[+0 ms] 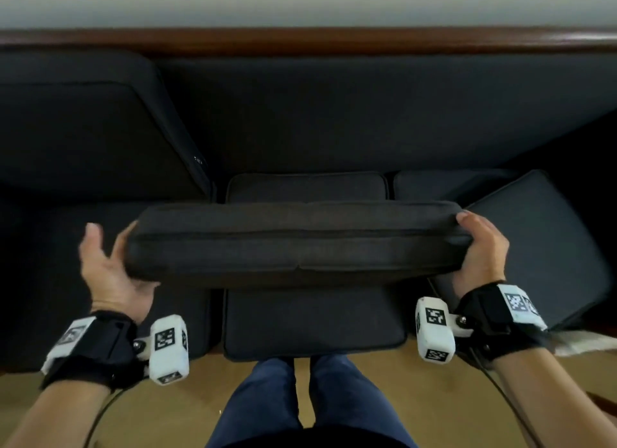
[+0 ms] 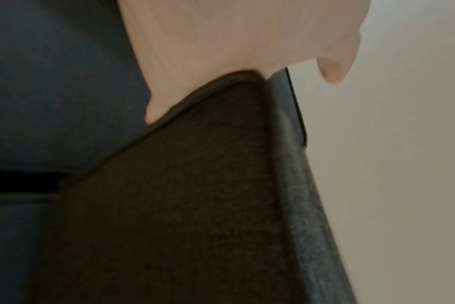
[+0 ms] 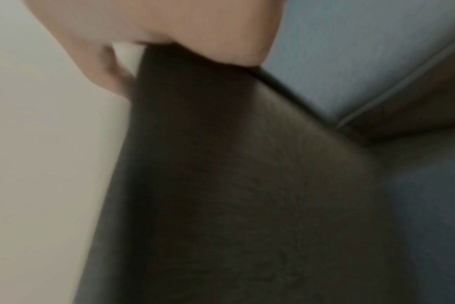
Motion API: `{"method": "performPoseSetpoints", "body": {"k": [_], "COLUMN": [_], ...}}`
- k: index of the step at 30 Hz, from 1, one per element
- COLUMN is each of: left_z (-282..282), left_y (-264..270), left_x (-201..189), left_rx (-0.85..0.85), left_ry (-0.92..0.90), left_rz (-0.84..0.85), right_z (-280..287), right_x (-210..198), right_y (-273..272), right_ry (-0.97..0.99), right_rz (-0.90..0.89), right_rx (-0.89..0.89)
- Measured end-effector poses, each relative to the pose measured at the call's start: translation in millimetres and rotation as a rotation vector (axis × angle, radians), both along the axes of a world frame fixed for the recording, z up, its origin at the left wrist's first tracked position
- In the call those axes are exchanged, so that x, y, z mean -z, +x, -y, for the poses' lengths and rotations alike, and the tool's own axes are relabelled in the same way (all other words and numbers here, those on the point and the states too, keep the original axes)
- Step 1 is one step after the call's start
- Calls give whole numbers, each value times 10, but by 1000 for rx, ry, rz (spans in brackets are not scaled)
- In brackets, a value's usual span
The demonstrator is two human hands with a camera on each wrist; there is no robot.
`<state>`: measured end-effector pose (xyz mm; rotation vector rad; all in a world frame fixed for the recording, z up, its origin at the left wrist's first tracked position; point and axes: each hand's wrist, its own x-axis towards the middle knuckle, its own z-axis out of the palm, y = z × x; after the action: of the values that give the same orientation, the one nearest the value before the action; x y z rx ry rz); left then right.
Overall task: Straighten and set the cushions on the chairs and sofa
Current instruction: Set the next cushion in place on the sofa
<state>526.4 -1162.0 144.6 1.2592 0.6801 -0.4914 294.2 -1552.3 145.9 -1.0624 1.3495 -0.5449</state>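
A long dark grey cushion (image 1: 293,244) (image 2: 182,205) (image 3: 234,185) hangs level between my hands, above the sofa's middle seat cushion (image 1: 310,321). My left hand (image 1: 107,267) (image 2: 221,37) cups its left end with the palm and straight fingers, and the thumb stands clear of the fabric. My right hand (image 1: 480,250) (image 3: 182,26) grips the right end, thumb on top and fingers underneath. Both wrist views are blurred.
A back cushion (image 1: 83,130) leans at the sofa's left. Another dark cushion (image 1: 547,247) lies askew on the right seat. The dark backrest (image 1: 367,114) runs under a wooden rail (image 1: 300,40). My legs stand on the wooden floor (image 1: 167,407) before the sofa.
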Motion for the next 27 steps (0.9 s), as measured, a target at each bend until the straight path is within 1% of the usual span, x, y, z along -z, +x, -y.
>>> {"method": "performPoseSetpoints", "body": {"k": [1, 3, 4, 5, 8, 9, 11, 12, 13, 15, 17, 19, 20, 21, 23, 25, 27], "left_z": [36, 129, 164, 193, 199, 203, 250, 268, 266, 241, 187, 166, 166, 158, 122, 48, -61], "left_y": [-67, -183, -230, -258, -253, -247, -255, -269, -279, -309, -354, -398, -420, -437, -467, -481, -477], "left_x": [-33, -42, -40, -38, -94, -93, -105, -109, -98, -101, -109, -154, -181, -194, -188, -163, -124], "left_rx": [87, 225, 274, 301, 302, 306, 325, 325, 321, 320, 330, 329, 332, 337, 346, 364, 423], "left_ry": [81, 228, 266, 290, 372, 393, 434, 467, 500, 555, 575, 572, 568, 562, 550, 527, 491], "left_rz": [2, -12, -26, -32, -32, -28, -8, 3, 15, 15, -6, -27, -37, -45, -51, -49, -49], "right_z": [-10, -28, -27, -20, -50, -83, -244, -360, -499, -828, -1209, -1559, -1716, -1868, -2119, -2303, -2430], "right_x": [-41, -91, -124, -149, -203, -198, -215, -216, -227, -248, -269, -275, -276, -276, -262, -230, -194], "right_y": [2, 40, 66, 94, 208, 247, 341, 405, 491, 675, 851, 1023, 1097, 1163, 1271, 1347, 1379], "right_ry": [-54, -164, -198, -208, -243, -295, -473, -582, -667, -737, -801, -889, -933, -984, -1084, -1150, -1169], "right_rz": [-89, -362, -512, -593, -656, -715, -837, -847, -818, -693, -573, -500, -491, -499, -555, -618, -674], "right_rx": [-39, -120, -161, -200, -325, -390, -541, -635, -747, -1022, -1342, -1611, -1707, -1772, -1819, -1794, -1759]}}
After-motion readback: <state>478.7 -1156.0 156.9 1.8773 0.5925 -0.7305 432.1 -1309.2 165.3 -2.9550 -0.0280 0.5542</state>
